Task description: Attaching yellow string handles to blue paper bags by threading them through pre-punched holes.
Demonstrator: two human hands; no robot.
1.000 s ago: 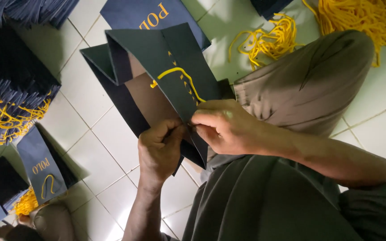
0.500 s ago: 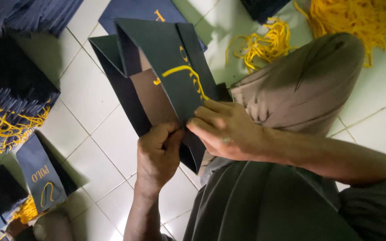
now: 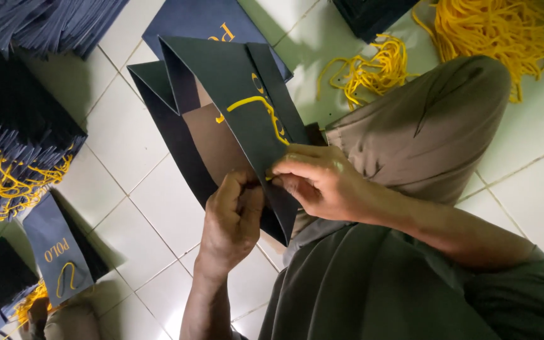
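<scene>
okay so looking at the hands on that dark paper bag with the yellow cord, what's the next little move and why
Probably a short pull by the right hand to draw the yellow cord handle snug. Both hands pinch at the rim of the open dark green paper bag, the left hand bracing the inside, and the cord arches loosely across the outer panel, so slack seems left to take up.

— What's under it all?
— A pale tiled floor (image 3: 158, 208) with dark grout lines.
— And on it?
— Far right, loose heaps of yellow cord (image 3: 492, 31). Far middle, a flat navy paper bag (image 3: 190, 19). At the left, stacks of dark bags with yellow handles (image 3: 14, 164), one navy bag (image 3: 58, 249) lying near them.
</scene>
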